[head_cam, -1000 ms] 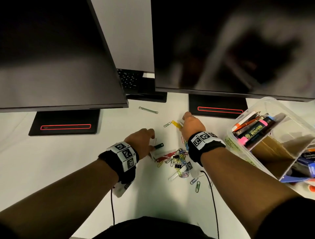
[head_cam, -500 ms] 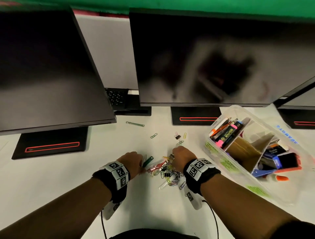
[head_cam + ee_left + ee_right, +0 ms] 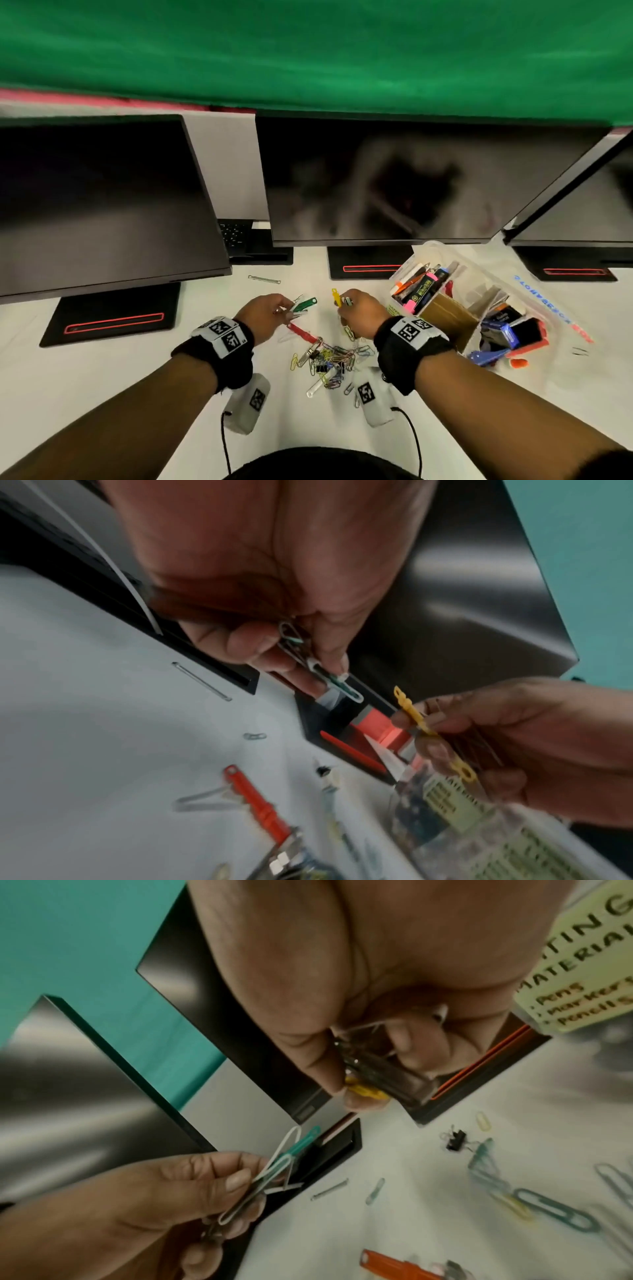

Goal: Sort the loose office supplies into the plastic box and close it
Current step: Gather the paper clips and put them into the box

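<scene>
The left hand (image 3: pixel 263 317) pinches a green clip (image 3: pixel 305 304); the right hand (image 3: pixel 363 315) pinches a yellow clip (image 3: pixel 336 296). Clips are probably light, stiff and slippery: pinch across the flat faces.

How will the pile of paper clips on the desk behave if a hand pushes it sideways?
The paper clip pile probably scatters, since it looks loose. Some clips overlap, so they may drag together. They lie flat on the desk, so rolling seems unlikely.
</scene>
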`<state>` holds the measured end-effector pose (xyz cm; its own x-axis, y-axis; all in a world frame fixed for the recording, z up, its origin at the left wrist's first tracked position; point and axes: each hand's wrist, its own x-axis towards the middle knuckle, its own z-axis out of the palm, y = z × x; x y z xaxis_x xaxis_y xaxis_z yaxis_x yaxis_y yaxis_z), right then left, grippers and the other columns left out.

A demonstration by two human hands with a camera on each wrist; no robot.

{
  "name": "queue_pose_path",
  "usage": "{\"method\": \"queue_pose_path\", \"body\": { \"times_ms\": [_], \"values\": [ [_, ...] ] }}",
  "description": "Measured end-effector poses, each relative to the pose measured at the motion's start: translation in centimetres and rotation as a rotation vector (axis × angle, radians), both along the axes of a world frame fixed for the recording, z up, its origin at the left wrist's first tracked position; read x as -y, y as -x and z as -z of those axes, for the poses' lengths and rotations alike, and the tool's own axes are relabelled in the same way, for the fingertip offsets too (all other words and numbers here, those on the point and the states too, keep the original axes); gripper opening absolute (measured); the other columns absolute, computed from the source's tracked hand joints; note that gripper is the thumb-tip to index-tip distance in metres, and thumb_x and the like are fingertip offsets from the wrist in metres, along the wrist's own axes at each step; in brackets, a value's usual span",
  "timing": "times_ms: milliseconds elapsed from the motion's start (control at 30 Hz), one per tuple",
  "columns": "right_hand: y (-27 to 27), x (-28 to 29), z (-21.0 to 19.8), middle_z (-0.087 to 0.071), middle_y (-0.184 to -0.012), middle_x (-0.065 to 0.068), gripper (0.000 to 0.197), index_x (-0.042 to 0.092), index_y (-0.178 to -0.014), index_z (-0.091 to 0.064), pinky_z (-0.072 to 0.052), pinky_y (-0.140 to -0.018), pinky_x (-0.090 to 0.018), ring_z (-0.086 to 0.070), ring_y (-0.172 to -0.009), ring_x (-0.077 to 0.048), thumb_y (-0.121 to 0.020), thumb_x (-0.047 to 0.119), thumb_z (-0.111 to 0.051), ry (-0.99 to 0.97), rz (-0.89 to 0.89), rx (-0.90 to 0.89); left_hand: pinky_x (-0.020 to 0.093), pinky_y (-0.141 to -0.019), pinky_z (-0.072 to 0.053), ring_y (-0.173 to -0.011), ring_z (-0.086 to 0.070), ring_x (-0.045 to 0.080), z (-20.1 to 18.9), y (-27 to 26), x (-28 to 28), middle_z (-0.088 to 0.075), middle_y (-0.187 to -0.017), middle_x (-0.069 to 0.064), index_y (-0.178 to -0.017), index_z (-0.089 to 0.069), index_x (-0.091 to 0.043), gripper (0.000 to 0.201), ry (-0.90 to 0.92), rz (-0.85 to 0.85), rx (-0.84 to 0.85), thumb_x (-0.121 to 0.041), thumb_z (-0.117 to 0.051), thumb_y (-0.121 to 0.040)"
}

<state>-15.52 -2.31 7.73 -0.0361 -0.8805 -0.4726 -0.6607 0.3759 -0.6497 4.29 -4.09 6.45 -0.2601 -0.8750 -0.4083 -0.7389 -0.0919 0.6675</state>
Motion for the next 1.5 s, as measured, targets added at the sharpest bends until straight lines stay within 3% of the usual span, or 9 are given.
{"method": "queue_pose_path", "body": {
  "times_ms": [167,300,533,633,833,967,1133,1300,1500],
  "values": [
    [2.6,-0.2,-3.5,-0.050,-0.063,-0.001,0.021,0.008,-0.086,-0.051,-0.031,-0.036,-0.015,-0.040,-0.046,-0.012,-0.097,0.024,-0.043,0.037,0.016,0.119,0.012,-0.049,-0.037,-0.069,-0.049,0.012,-4.2,3.5,-0.9,-0.058,-0.084,-0.003,-0.110,-0.053,-0.014,0.016,-0.058,-0.097,-0.251,-0.015,-0.043,-0.098],
    [6.8,-0.9,-5.3,-0.051,-0.060,0.000,0.024,0.005,-0.100,-0.057,-0.026,-0.033,-0.018,-0.038,-0.044,-0.013,-0.097,0.026,-0.045,-0.002,0.138,0.299,0.024,-0.051,-0.033,-0.068,-0.050,0.015,-5.9,8.3,-1.4,-0.058,-0.081,0.000,-0.100,-0.057,-0.016,0.015,-0.110,-0.176,-0.446,-0.017,-0.042,-0.099],
    [17.0,-2.9,-6.4,-0.049,-0.038,-0.002,0.028,0.005,-0.071,-0.057,-0.030,-0.033,-0.014,-0.042,-0.027,-0.012,-0.096,0.011,-0.047,-0.015,0.480,0.547,0.015,-0.042,-0.036,-0.055,-0.049,0.005,-7.7,17.9,-2.6,-0.059,-0.084,0.001,-0.108,-0.057,-0.015,0.016,0.002,-0.008,-0.267,-0.015,-0.045,-0.097],
    [21.9,-3.7,-6.4,-0.045,-0.047,-0.004,0.027,0.008,-0.069,-0.053,-0.034,-0.043,-0.017,-0.039,-0.039,-0.016,-0.095,0.014,-0.046,-0.094,0.567,0.479,0.011,-0.052,-0.041,-0.063,-0.055,0.010,-7.9,21.9,-3.3,-0.060,-0.089,0.004,-0.115,-0.060,-0.011,0.022,0.125,0.055,-0.155,-0.015,-0.050,-0.095],
    [26.1,-3.1,-6.3,-0.048,-0.045,-0.009,0.031,0.003,-0.059,-0.052,-0.033,-0.040,-0.018,-0.041,-0.036,-0.018,-0.089,0.010,-0.056,-0.149,0.417,0.122,0.024,-0.102,-0.036,-0.123,-0.050,0.020,-8.0,26.6,-4.5,-0.056,-0.134,0.002,-0.125,-0.057,-0.023,0.031,0.363,0.227,0.128,-0.021,-0.048,-0.096],
    [25.2,-2.1,-6.3,-0.052,-0.041,-0.008,0.025,0.001,-0.060,-0.055,-0.046,-0.049,-0.025,-0.050,-0.040,-0.021,-0.084,0.006,-0.062,-0.164,0.336,0.132,0.031,-0.107,-0.037,-0.124,-0.049,0.021,-7.4,27.8,-4.0,-0.055,-0.133,0.002,-0.126,-0.055,-0.025,0.033,0.409,0.227,0.200,-0.017,-0.045,-0.095],
    [24.6,-1.3,-6.7,-0.058,-0.081,-0.007,0.020,0.017,-0.068,-0.052,-0.056,-0.085,-0.039,-0.059,-0.081,-0.024,-0.083,0.013,-0.065,-0.059,0.322,0.209,0.032,-0.104,-0.038,-0.121,-0.050,0.025,-7.0,28.1,-2.7,-0.055,-0.130,0.007,-0.125,-0.055,-0.019,0.034,0.447,0.262,0.287,-0.012,-0.043,-0.094],
    [26.4,-2.8,-5.9,-0.061,-0.078,-0.006,0.006,0.011,-0.077,-0.062,-0.050,-0.085,-0.037,-0.058,-0.080,-0.024,-0.082,0.012,-0.065,0.113,0.248,-0.036,0.034,-0.111,-0.033,-0.128,-0.045,0.025,-6.1,29.2,-1.6,-0.049,-0.135,0.008,-0.129,-0.053,-0.022,0.039,0.500,0.384,0.351,-0.011,-0.041,-0.093],
    [29.8,-6.3,-4.0,-0.052,-0.130,-0.012,0.041,0.005,-0.125,-0.050,-0.038,-0.102,-0.029,-0.050,-0.121,-0.028,-0.088,0.022,-0.054,0.045,0.025,-0.536,0.036,-0.107,-0.038,-0.121,-0.048,0.026,-3.8,31.7,-0.3,-0.053,-0.126,0.007,-0.124,-0.056,-0.020,0.034,0.520,0.567,0.476,-0.011,-0.048,-0.092]
  ]
}}
